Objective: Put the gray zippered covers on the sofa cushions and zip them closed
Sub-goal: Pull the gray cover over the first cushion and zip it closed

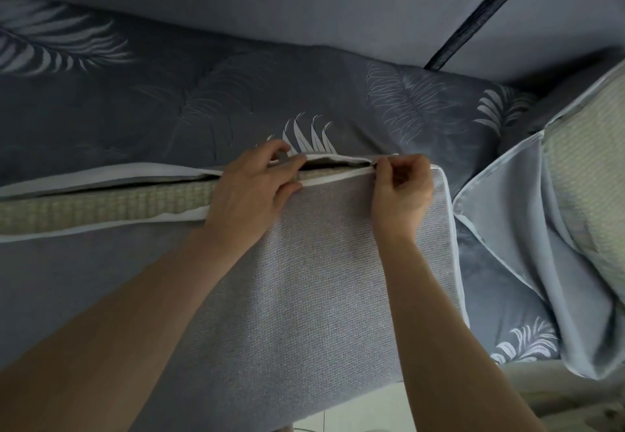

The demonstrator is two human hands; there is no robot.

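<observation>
Gray cover (pixel 321 279): centre of view, drawn over the cushion; its zip opening gapes from 9 o'clock to the middle.
Cushion (pixel 101 206): its woven pale-green side shows in the gap at 9 o'clock.
Left hand (pixel 250 184): fingers curled on the upper lip, thumb on the lower, gripping the gray cover.
Right hand (pixel 400 188): just toward 3 o'clock; fingers bent tight, pinching the cover's zip line, probably the pull, which is hidden.
Second cushion (pixel 588 167): 3 o'clock, half out of its loose cover.
Leaf-print fabric (pixel 135 110): 12 o'clock, behind.
</observation>
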